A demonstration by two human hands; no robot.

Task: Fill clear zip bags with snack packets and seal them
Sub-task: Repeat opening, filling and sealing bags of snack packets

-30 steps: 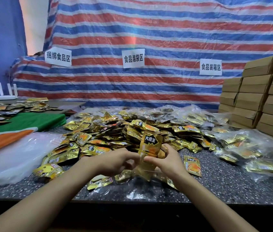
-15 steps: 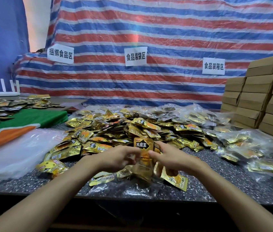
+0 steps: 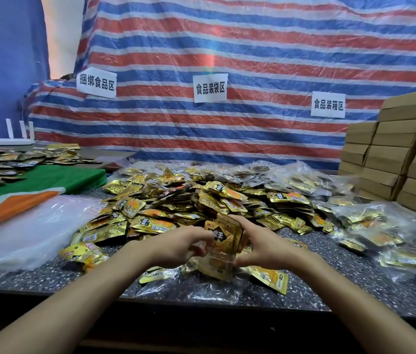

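The left hand (image 3: 181,245) and right hand (image 3: 265,247) both pinch one clear bag (image 3: 221,268). One gold packet (image 3: 223,235) sticks up in it.

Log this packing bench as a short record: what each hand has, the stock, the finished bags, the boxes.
left hand: pinches the clear zip bag at its left edge
right hand: grips its right side, fingers over the gold packet in it
loose stock: pile of snack packets behind the hands
empty bags: flat stack, left
filled bags: heap, right
boxes: cardboard, stacked far right
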